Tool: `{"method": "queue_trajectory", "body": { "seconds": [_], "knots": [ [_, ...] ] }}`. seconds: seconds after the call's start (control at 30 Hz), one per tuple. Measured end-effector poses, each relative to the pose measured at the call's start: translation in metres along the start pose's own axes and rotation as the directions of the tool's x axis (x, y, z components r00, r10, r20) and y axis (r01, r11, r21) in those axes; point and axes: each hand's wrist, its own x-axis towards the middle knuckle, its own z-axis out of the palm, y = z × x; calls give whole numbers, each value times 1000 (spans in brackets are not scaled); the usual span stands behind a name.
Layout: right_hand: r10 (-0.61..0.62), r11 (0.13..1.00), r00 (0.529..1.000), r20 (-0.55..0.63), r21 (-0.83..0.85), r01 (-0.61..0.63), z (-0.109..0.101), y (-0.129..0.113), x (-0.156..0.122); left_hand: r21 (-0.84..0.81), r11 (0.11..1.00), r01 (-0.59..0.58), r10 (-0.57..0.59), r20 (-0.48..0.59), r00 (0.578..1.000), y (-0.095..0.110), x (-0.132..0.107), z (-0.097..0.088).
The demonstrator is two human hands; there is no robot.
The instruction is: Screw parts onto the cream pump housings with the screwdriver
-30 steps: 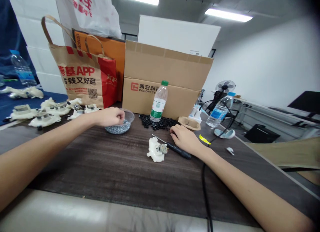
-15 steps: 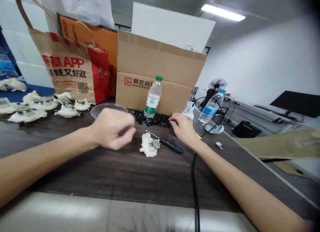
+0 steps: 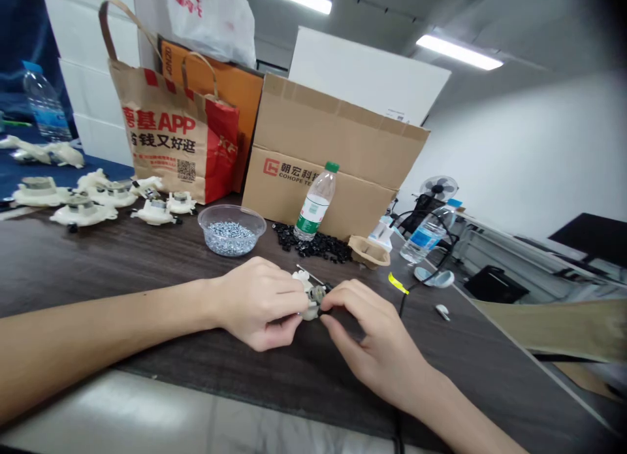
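A cream plastic housing with a small metal motor [image 3: 317,293] lies on the dark table between my hands. My left hand [image 3: 267,304] is closed at its left side, thumb and index finger pinching its near edge; whether something small is also in those fingers is hidden. From the right, my right hand [image 3: 375,333] pinches a small black piece [image 3: 325,311] against the motor side of the housing. Behind the housing lies a screwdriver [image 3: 307,272], its thin shaft showing and its handle mostly covered by my right hand.
A clear bowl of small metal screws [image 3: 231,238] stands behind my left hand. Black plastic pieces [image 3: 323,246] are heaped around a green-capped bottle [image 3: 315,202]. Several more housings [image 3: 83,211] sit at the left. A cardboard box [image 3: 333,140] and paper bag [image 3: 169,127] stand behind.
My left hand has moved right from beside the bowl to the housing. My right hand has come nearer from the black pieces to the housing. The view has shifted slightly left.
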Motion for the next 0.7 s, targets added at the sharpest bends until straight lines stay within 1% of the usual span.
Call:
{"method": "queue_trajectory", "body": {
  "seconds": [0.07, 0.23, 0.37, 0.47, 0.53, 0.63, 0.7],
  "knots": [
    [9, 999, 1000, 4, 31, -9, 3, 1, 2, 18, 1000, -1, 1, -39, 999, -3, 0, 2],
    [144, 985, 989, 35, 89, -147, -1, -6, 12, 36, 997, 70, -67, -75, 995, -8, -2, 3],
    [143, 986, 990, -5, 84, -142, 1, -8, 19, 53, 995, 80, -77, -70, 995, -10, -5, 4],
    [117, 993, 992, -56, 35, -115, 8, 0, 17, 36, 994, 107, -105, -66, 992, -13, -6, 1],
    [136, 991, 988, -70, 26, -135, 11, 6, 13, 14, 992, 126, -125, -54, 991, -16, -8, -1],
    [212, 973, 973, -90, 107, -202, 12, 12, 9, -1, 990, 144, -144, -21, 989, -17, -9, -2],
    [237, 963, 965, -113, 159, -218, 11, 13, 8, -10, 990, 143, -143, 9, 990, -17, -10, 0]
  ]
}}
